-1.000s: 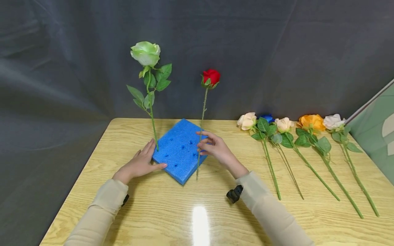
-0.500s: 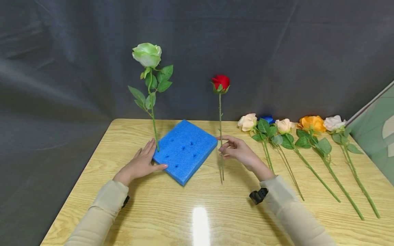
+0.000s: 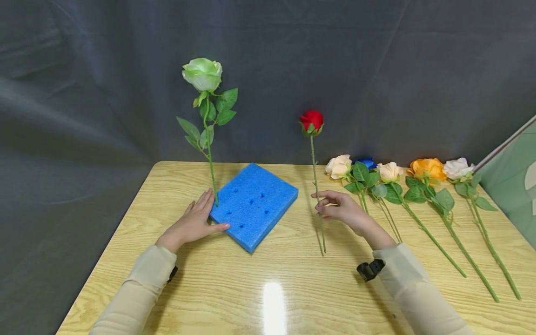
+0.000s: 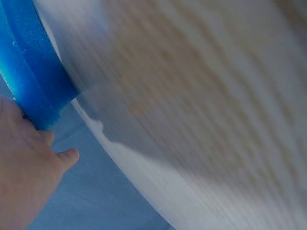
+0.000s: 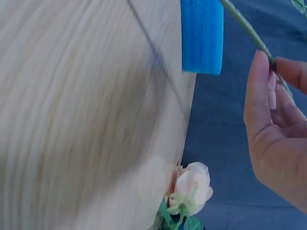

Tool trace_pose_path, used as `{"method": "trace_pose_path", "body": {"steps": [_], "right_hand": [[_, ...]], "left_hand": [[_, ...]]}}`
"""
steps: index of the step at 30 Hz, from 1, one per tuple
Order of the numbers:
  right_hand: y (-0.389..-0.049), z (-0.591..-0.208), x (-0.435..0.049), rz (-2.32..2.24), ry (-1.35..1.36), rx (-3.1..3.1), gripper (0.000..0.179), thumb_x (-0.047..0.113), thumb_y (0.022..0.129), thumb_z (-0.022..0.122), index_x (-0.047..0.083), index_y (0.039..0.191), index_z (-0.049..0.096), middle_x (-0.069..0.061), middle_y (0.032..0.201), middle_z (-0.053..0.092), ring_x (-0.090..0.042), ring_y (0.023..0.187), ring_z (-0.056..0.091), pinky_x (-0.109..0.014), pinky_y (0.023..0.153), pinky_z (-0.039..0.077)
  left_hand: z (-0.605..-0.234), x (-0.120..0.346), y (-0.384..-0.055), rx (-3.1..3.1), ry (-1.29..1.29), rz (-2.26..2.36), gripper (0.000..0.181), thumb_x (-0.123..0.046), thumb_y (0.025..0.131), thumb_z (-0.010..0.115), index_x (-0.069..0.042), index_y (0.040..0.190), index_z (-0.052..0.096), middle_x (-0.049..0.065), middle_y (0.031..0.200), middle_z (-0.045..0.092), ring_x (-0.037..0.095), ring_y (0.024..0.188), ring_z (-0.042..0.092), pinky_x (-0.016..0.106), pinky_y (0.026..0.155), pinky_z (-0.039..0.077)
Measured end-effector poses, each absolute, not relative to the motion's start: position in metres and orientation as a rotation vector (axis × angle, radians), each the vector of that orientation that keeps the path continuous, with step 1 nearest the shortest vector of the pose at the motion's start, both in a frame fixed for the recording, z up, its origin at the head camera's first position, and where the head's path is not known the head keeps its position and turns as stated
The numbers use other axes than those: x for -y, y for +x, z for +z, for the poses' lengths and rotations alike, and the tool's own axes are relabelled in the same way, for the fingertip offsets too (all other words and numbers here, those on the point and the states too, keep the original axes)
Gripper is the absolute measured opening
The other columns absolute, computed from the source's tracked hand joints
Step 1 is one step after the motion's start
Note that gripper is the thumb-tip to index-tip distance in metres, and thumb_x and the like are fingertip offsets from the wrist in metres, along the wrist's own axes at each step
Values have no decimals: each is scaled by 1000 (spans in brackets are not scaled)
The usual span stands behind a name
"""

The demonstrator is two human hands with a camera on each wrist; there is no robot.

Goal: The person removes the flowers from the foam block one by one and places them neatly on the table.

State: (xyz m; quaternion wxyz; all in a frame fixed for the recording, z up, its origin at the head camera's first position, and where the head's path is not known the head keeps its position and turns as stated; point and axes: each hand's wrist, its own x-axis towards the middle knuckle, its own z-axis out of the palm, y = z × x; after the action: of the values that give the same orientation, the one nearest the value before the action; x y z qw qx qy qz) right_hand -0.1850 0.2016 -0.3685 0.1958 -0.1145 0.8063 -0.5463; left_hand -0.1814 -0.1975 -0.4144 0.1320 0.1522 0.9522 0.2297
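Note:
A blue foam block (image 3: 253, 204) with several small holes lies on the table. My left hand (image 3: 189, 226) rests along its left edge, fingers and thumb extended; the left wrist view shows the same hand (image 4: 29, 163) against the foam's side. A pale green rose (image 3: 203, 75) stands upright, its stem in the foam near my left fingertips. To the right of the block, my right hand (image 3: 345, 211) pinches the stem of a red rose (image 3: 312, 122), held nearly upright. In the right wrist view, thumb and fingers of that hand (image 5: 278, 120) meet on the green stem (image 5: 247, 26).
Several roses lie in a row at the table's right: a peach rose (image 3: 338, 166), a blue one (image 3: 368, 163), a second peach one (image 3: 389, 171), an orange one (image 3: 428, 170) and a white one (image 3: 458, 168). A dark curtain (image 3: 268, 79) hangs behind the table (image 3: 217, 288).
My right hand has carried the red rose rightward and a little lower, from over the foam block's right edge to beside it. My left hand has stayed on the block.

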Motion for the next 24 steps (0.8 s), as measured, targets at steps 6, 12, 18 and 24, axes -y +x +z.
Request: {"method": "trace_pose_path", "body": {"steps": [6,12,18,24], "right_hand": [[-180,-373,-212,-1524,-294,-2232,49,6,95,54,-10,139,40,-6,98,60,-8,88,63,-28,78,56],[-177,-380,-224,-1485,-243,-2203,52,8,95,55,-10,140,38,-5,98,59,-10,94,63,-30,80,57],[-176,-385,-234,-1450,-221,-2206,52,9,95,56,-10,139,39,-2,96,58,-8,94,63,-27,79,57],[-175,-390,-239,-1451,-181,-2150,52,11,96,56,-12,138,37,2,95,56,-3,86,62,-23,76,57]], "left_hand": [[-413,197,-180,-2771,447,668,109,-65,85,56,-2,153,-2,14,162,-7,36,150,-3,61,117,2],[-412,196,-179,-2771,447,668,109,-64,85,56,-2,153,-2,15,162,-7,36,150,-2,61,117,4],[-410,195,-178,-2760,434,689,108,-64,86,56,-1,153,0,14,162,-7,37,149,1,61,117,9],[-411,194,-178,-2755,439,698,106,-62,87,55,2,152,1,17,161,-7,39,149,4,59,117,14]]}}
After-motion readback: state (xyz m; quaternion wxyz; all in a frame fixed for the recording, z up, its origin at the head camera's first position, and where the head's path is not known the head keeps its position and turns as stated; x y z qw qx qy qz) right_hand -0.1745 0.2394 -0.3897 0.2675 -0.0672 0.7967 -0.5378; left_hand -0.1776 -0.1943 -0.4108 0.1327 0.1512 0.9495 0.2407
